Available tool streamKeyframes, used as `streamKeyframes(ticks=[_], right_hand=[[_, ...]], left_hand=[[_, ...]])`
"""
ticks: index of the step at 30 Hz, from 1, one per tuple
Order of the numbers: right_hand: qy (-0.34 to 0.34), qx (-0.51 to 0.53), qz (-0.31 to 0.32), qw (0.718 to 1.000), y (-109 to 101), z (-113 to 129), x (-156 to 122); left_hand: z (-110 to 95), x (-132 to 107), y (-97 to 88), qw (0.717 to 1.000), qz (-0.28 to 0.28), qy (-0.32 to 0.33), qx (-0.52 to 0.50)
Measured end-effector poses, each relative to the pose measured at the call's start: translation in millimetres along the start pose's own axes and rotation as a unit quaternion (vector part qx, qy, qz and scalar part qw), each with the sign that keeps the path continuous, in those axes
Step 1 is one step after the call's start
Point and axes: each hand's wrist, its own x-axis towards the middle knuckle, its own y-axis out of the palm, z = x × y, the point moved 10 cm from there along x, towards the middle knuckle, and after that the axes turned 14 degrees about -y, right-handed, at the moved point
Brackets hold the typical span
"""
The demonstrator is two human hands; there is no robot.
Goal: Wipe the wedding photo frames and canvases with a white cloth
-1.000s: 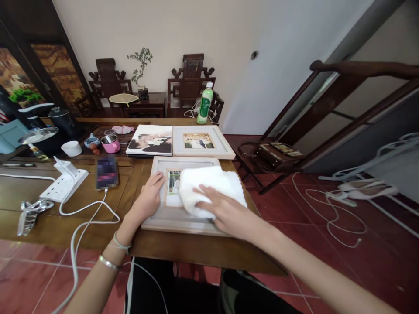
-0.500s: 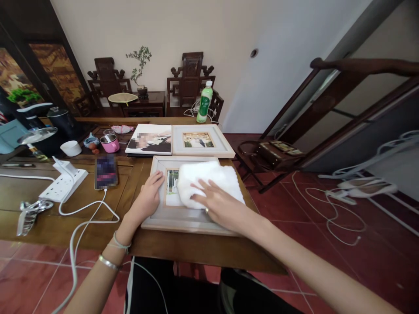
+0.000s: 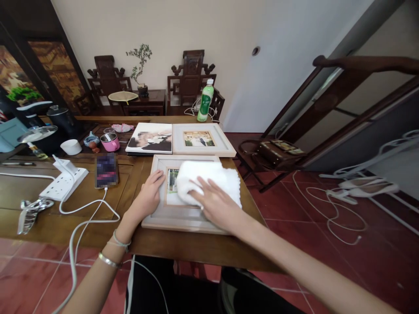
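A light-wood picture frame (image 3: 183, 223) lies flat near the table's front edge, with a small photo (image 3: 172, 181) behind its wide pale mat. My left hand (image 3: 151, 194) holds the frame's left side, its fingers lying over the border. My right hand (image 3: 214, 198) presses a folded white cloth (image 3: 196, 171) onto the middle of the frame, fingers bent on it. The cloth hides much of the photo and the frame's right part. Just behind lie a second picture frame (image 3: 225, 146) with a photo and a white-edged photo print or album (image 3: 150, 137).
On the left of the table (image 3: 131, 240) are a phone (image 3: 106, 170) on a white cable, a power strip (image 3: 63, 181), a hair claw (image 3: 31, 213), a pink cup (image 3: 110, 143) and a white cup (image 3: 71, 147). A green bottle (image 3: 205, 101) stands behind the frames. A wooden chair (image 3: 278, 159) is at right.
My right hand and the cloth have shifted slightly left across the frame, and the cloth's right side has bunched inward. My left hand stays in place.
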Motion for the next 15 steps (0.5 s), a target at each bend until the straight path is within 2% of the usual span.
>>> streamKeyframes(ticks=[3, 6, 9, 12, 15], right_hand=[[0.038, -0.060, -0.027, 0.997, -1, -46, 22], [0.045, -0.080, -0.027, 0.995, -2, -67, 37], [0.011, -0.047, 0.008, 0.999, 5, -53, 38], [-0.019, 0.014, 0.039, 0.999, 3, -19, 25], [-0.018, 0.104, 0.087, 0.991, -4, 12, 4]], left_hand=[[-1, 1, -0.3, 1.000, 0.004, 0.006, 0.006], [-1, 1, -0.7, 1.000, 0.003, 0.009, 0.011], [-1, 1, -0.9, 1.000, -0.002, 0.009, 0.011], [-1, 1, -1.3, 1.000, -0.011, 0.011, 0.005], [1, 1, -2.0, 1.000, -0.024, 0.008, 0.001]])
